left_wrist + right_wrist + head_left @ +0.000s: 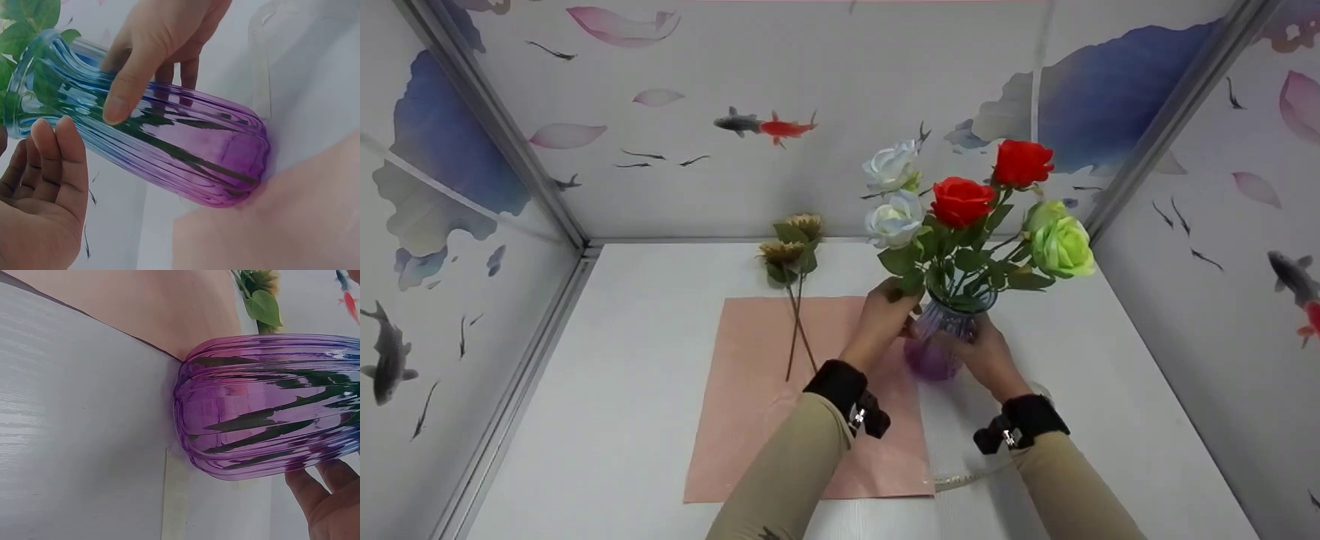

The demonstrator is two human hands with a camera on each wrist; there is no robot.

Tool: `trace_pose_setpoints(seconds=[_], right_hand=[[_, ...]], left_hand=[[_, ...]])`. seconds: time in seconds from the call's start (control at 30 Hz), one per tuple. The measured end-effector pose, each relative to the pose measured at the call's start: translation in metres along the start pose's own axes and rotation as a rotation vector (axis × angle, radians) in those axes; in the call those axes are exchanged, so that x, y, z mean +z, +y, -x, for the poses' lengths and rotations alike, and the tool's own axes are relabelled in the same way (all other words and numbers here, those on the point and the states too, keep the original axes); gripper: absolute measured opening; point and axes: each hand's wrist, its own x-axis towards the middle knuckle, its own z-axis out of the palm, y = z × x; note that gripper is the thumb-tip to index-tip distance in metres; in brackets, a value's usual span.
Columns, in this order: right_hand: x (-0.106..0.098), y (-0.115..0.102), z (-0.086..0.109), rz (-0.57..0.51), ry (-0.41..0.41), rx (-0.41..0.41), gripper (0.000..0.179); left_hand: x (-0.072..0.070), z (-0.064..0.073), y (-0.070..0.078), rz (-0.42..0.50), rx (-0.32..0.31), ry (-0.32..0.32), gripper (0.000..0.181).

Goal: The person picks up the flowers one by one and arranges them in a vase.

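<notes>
A ribbed glass vase (934, 364), blue at the neck and purple below, stands by the right edge of a pink paper sheet (757, 450). It holds red roses (962, 202), pale blue-white roses (894, 219) and green roses (1063, 246); their dark stems show through the glass. My right hand (994, 360) grips the vase from the right, its thumb (121, 107) across the front. At the left of the neck is my left hand (56, 202), palm turned up and fingers fairly straight, fingertips right by the glass under the leaves.
Two brownish sunflower-like stems (795, 322) lie crossed at the paper's upper part, heads beyond its far edge. A pale strip (967, 478) curves over the white table (607, 405) right of the paper. Printed walls (660, 187) enclose the back and both sides.
</notes>
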Motion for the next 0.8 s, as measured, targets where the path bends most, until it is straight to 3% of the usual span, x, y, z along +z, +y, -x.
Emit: trace_pose_setpoints(seconds=[0.1, 0.37, 0.8], right_hand=[[0.000, 0.000, 0.001, -0.003, -0.001, -0.003, 0.096], [-0.001, 0.000, 0.000, -0.007, -0.001, 0.007, 0.093], [0.001, 0.000, -0.001, -0.015, 0.011, -0.004, 0.094]], left_hand=[[-0.007, 0.003, -0.004, -0.027, 0.018, -0.002, 0.021], [-0.034, 0.009, -0.014, -0.145, 0.034, 0.019, 0.025], [-0.081, 0.022, -0.040, -0.303, -0.042, 0.160, 0.022]])
